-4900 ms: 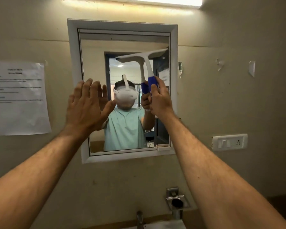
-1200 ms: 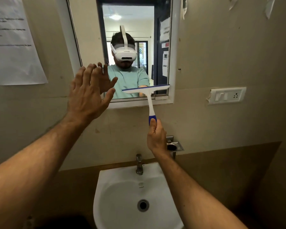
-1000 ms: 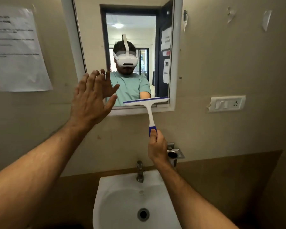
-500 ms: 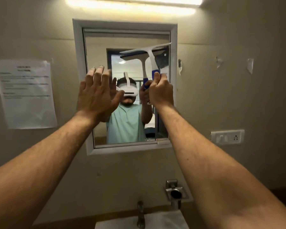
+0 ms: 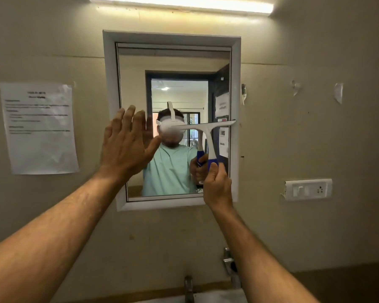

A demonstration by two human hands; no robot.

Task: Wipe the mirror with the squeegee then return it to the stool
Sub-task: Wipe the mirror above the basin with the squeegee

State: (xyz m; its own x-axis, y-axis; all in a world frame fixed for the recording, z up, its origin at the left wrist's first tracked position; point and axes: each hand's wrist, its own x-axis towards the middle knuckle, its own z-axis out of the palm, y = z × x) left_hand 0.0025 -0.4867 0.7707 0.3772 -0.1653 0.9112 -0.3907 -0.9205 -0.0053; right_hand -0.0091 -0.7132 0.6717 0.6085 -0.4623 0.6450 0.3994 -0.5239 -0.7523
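Since half a second ago, the squeegee (image 5: 206, 130) is sitting lower on the mirror (image 5: 173, 62), its white T-shaped blade lying level across the middle of the glass. Right hand (image 5: 217, 182) is gripping the blue handle from below, fingers curled round it. Left hand (image 5: 127, 145) is hovering flat-fingered before the glass's left edge, covering part of it. A white frame is bordering the glass. A crinkled paper notice (image 5: 39, 127) is hanging left; a switch plate (image 5: 307, 189) is sitting right.

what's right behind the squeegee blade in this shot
The mirror glass, showing a reflected person. The squeegee blade, held by the right hand, hides the strip behind it.
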